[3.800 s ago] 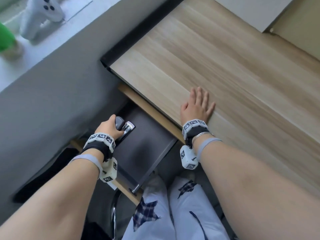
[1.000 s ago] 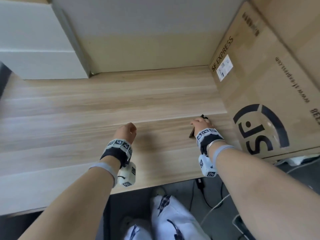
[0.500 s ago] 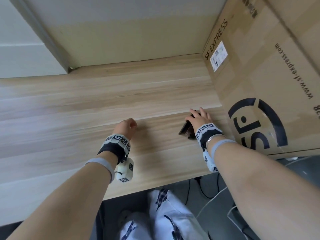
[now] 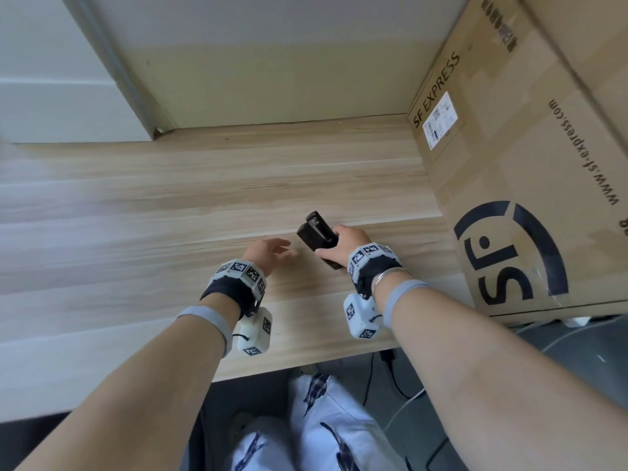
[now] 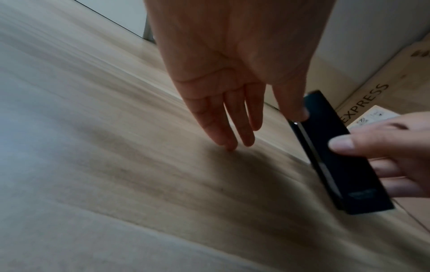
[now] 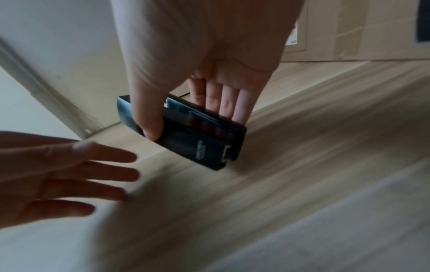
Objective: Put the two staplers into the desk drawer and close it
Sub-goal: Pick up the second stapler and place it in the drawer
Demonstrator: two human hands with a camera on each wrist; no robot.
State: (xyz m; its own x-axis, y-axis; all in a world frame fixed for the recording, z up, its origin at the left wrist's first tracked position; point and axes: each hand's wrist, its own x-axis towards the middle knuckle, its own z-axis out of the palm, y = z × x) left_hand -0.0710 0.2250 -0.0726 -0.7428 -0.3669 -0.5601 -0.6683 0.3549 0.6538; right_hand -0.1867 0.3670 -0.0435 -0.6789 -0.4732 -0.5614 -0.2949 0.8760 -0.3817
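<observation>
A black stapler is held just above the wooden desk top, tilted on its side. My right hand grips it, thumb on one face and fingers on the other; the right wrist view shows the stapler between thumb and fingers. My left hand hovers just left of it with fingers spread and straight, holding nothing; the left wrist view shows that hand beside the stapler. The drawer and the other stapler are out of view.
A large SF Express cardboard box stands on the right end of the desk, close to my right hand. A pale wall runs behind the desk. Cables hang below the front edge, above my lap.
My right hand has lifted the stapler off the desk and carried it left. My left hand has opened out and moved right toward it. Earlier still, the left hand held a stapler in the open drawer.
</observation>
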